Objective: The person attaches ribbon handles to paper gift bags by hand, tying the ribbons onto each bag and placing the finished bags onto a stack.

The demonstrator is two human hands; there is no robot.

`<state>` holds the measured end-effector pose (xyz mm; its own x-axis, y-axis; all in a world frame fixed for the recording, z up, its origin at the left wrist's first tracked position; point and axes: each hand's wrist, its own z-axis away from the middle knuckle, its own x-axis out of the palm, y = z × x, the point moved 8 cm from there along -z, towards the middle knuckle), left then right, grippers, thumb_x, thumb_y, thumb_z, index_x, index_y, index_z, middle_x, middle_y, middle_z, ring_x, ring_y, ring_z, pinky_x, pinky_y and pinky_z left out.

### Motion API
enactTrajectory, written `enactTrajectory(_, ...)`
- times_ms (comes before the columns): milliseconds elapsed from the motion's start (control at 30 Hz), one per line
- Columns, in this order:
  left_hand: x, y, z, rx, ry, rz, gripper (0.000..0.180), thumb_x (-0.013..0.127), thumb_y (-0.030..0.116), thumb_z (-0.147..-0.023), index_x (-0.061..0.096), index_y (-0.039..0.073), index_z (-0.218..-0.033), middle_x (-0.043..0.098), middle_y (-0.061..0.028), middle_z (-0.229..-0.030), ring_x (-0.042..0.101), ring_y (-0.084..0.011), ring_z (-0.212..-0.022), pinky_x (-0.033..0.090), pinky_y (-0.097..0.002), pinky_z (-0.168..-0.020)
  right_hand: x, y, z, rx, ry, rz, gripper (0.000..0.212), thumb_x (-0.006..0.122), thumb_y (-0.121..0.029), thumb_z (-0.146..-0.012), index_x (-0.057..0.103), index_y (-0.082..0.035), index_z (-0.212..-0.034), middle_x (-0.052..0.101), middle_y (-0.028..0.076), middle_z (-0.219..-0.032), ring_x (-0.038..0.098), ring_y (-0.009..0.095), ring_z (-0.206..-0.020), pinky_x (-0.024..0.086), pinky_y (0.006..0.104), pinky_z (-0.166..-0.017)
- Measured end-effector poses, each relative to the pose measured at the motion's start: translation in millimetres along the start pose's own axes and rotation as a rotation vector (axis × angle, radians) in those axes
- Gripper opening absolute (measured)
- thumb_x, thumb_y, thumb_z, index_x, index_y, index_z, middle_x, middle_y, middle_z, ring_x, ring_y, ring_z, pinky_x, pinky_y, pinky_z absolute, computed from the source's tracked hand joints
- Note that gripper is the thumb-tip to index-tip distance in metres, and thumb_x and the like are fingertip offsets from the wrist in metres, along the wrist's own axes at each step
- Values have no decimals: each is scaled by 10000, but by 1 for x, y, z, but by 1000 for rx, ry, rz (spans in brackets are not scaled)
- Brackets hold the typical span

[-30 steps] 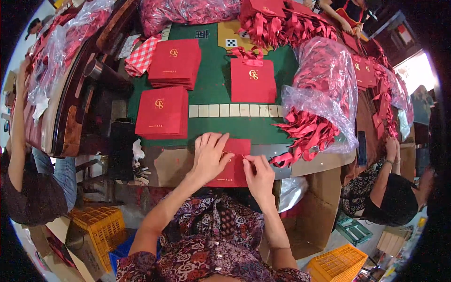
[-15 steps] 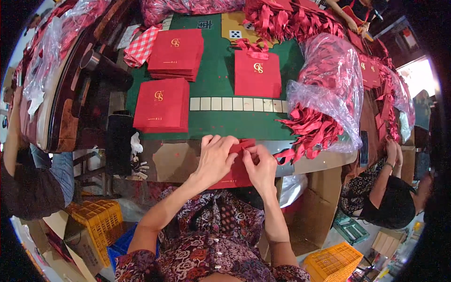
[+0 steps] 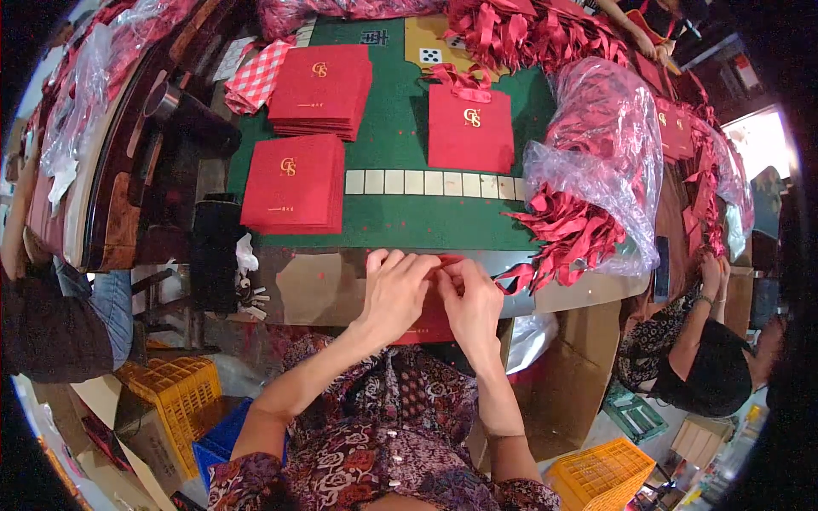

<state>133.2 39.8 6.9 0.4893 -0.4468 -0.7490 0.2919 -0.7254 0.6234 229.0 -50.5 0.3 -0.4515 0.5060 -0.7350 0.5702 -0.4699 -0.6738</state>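
Observation:
At the near table edge, both hands are at the top of a small red paper bag [image 3: 433, 322]. My left hand [image 3: 394, 291] has its fingers closed over the bag's top edge. Close beside it, my right hand [image 3: 473, 305] pinches the same edge with thumb and fingertips. Any ribbon between the fingertips is hidden. Loose red ribbons [image 3: 575, 230] spill from a clear plastic sack [image 3: 607, 140] to the right. Ahead lies a red bag with ribbon handles [image 3: 469, 128], and to the left are two stacks of flat red bags, one near [image 3: 294, 183] and one farther [image 3: 319, 85].
A red checked cloth [image 3: 258, 77] lies by the far stack. On the left stand a dark tumbler [image 3: 192, 123] and a black box-like thing [image 3: 216, 255]. Co-workers sit on both sides. Below are yellow crates [image 3: 601, 473] and a cardboard box [image 3: 567, 383].
My hands have drawn closer together at the bag's top edge, the right fingertips now nearer the left ones. Less of the bag's top shows between them.

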Motion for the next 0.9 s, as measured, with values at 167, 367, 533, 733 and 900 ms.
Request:
enactTrajectory(167, -8, -12, -4, -69, -42, 102, 317, 732, 67, -785, 620, 106, -1080, 703, -65, -1006, 623, -260, -960, 368, -419, -907, -8, -3, 3, -43, 29, -107, 120, 727, -126, -877, 653, -56, -941, 651, 105, -848, 679, 281, -708, 525, 411, -614)
enactTrajectory(367, -3, -8, -4, -3, -43, 65, 297, 720, 55, -789, 607, 106, -1059, 695, -70, -974, 624, -280, -937, 372, -423, -895, 1, 0, 6, -95, 10, -115, 114, 723, -87, -867, 662, -49, -955, 643, 114, -874, 664, 322, -784, 521, 406, -654)
enactTrajectory(533, -8, -15, -5, -22, -141, 91, 280, 747, 87, -789, 652, 129, -1049, 684, -54, -930, 614, -264, -889, 364, -404, -900, -17, 5, -6, -55, -41, -294, 114, 743, -79, -861, 711, -19, -953, 662, 117, -897, 663, 262, -805, 529, 354, -698)
enactTrajectory(733, -7, 4, -3, 130, -168, 84, 179, 749, 109, -788, 686, 141, -952, 639, -10, -853, 582, -221, -884, 356, -396, -923, 2, 22, -16, -146, -419, -401, 115, 671, -100, -888, 719, 1, -917, 669, 122, -897, 662, 257, -876, 519, 355, -810)
enactTrajectory(900, 0, 17, 4, 358, -193, -10, 166, 707, 81, -810, 699, 174, -948, 602, 19, -845, 535, -200, -917, 345, -401, -955, 16, 37, -17, -126, -648, -415, 139, 707, -125, -883, 746, -15, -959, 674, 105, -899, 632, 238, -877, 504, 347, -791)
